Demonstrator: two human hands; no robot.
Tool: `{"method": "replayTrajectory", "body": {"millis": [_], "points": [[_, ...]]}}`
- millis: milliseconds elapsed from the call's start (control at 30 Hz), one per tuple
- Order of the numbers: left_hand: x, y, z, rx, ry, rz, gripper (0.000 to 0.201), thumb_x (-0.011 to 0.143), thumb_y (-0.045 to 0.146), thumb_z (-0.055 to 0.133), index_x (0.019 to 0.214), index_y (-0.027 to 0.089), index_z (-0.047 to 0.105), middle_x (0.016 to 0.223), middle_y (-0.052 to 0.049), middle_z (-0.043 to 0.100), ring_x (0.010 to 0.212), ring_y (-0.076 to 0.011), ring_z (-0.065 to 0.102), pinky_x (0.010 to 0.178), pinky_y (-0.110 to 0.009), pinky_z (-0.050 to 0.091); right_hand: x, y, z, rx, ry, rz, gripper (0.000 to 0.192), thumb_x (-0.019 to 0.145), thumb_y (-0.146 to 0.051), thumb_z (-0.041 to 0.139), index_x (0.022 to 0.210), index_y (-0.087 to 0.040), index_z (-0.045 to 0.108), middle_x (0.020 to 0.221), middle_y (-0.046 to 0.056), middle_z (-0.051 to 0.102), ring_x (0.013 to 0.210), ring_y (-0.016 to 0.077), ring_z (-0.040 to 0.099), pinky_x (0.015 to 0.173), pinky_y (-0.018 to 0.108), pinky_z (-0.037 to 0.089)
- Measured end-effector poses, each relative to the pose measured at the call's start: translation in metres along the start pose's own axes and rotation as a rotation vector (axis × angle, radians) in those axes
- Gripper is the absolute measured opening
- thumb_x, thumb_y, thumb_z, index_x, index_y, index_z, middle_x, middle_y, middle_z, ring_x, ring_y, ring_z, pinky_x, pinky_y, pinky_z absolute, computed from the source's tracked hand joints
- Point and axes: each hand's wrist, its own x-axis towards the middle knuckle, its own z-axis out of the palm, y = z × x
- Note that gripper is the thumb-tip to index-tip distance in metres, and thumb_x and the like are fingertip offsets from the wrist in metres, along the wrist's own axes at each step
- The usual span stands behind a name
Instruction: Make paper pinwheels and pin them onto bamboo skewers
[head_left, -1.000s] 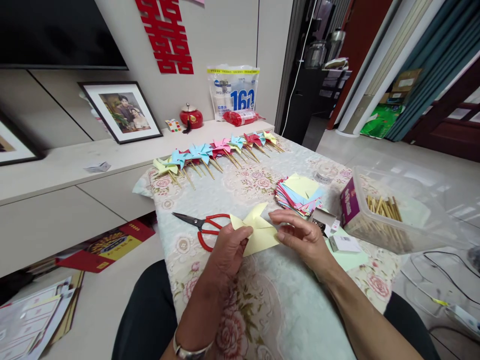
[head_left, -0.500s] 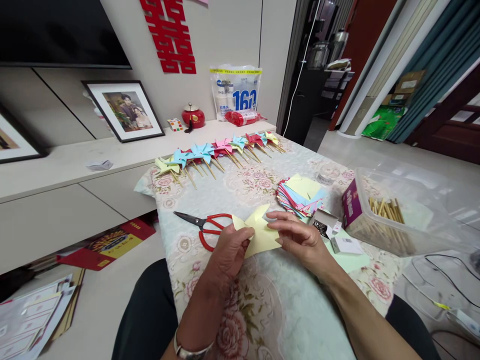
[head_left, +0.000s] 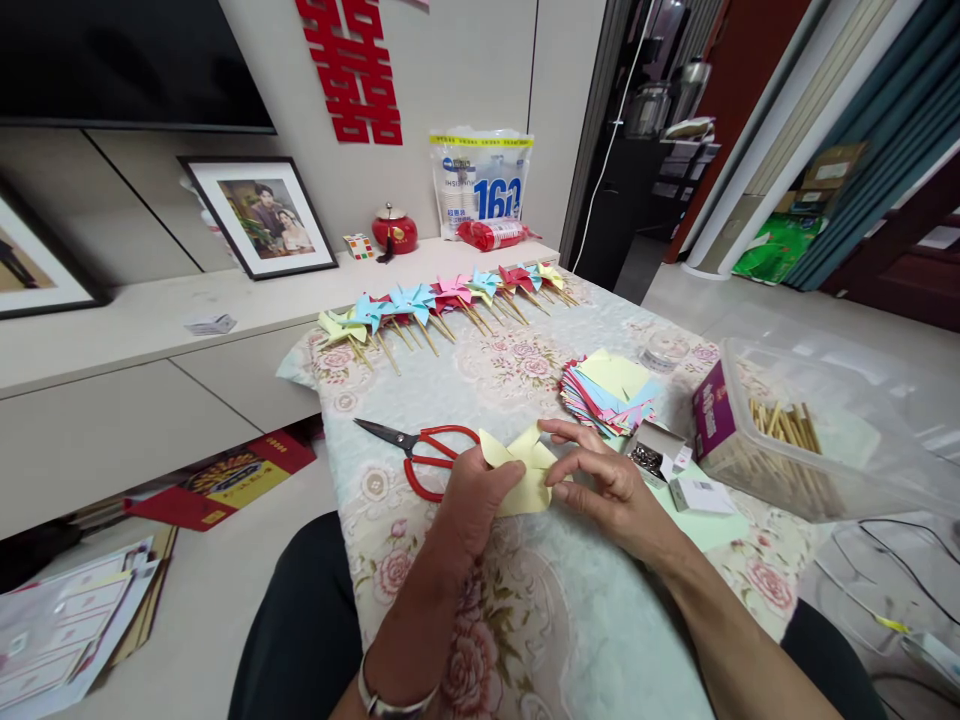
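Note:
My left hand [head_left: 480, 500] pinches a pale yellow paper pinwheel [head_left: 529, 500], its thumb pressed on the gathered middle. Some of the paper's corners are bent in; others stick up as points. My right hand [head_left: 604, 485] has its thumb and curled fingers on the paper's right edge. Just left of the paper lie scissors [head_left: 427, 455] with red handles and dark blades pointing left. Beyond my right hand is a stack of coloured paper squares [head_left: 611, 385], a yellow one on top. A small open box of metal fasteners [head_left: 652, 455] stands nearby.
Several finished pinwheels [head_left: 412, 303] on sticks lie in a row along the table's far edge. At right stands a clear plastic bin [head_left: 795, 470] holding wooden sticks [head_left: 784, 425]. A white box [head_left: 701, 495] and a tape roll [head_left: 664, 350] are on the floral tablecloth [head_left: 517, 365].
The paper's right corner has been bent inward toward the middle under my right fingers. My left thumb still presses the centre. The whole view has shifted slightly.

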Motion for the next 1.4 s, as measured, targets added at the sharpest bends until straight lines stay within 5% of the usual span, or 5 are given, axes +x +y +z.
{"method": "replayTrajectory", "body": {"millis": [700, 1400], "points": [[-0.004, 0.002, 0.015, 0.165, 0.063, 0.015, 0.013, 0.057, 0.024, 0.068, 0.066, 0.016, 0.064, 0.058, 0.001, 0.062, 0.054, -0.0143, 0.053, 0.050, -0.024, 0.042, -0.002, 0.005, 0.011, -0.032, 0.130, 0.133, 0.012, 0.080, -0.012, 0.061, 0.073, -0.021, 0.064, 0.121, 0.009, 0.065, 0.113, 0.0262, 0.061, 0.091, 0.036, 0.043], [-0.005, 0.000, 0.019, 0.258, 0.049, 0.036, 0.011, 0.063, 0.025, 0.064, 0.067, 0.016, 0.060, 0.061, 0.002, 0.059, 0.055, -0.0128, 0.051, 0.050, -0.023, 0.040, 0.000, 0.004, 0.015, -0.113, 0.185, 0.128, 0.013, 0.079, -0.013, 0.058, 0.068, -0.019, 0.060, 0.114, 0.011, 0.067, 0.106, 0.0247, 0.064, 0.088, 0.035, 0.044]]}}
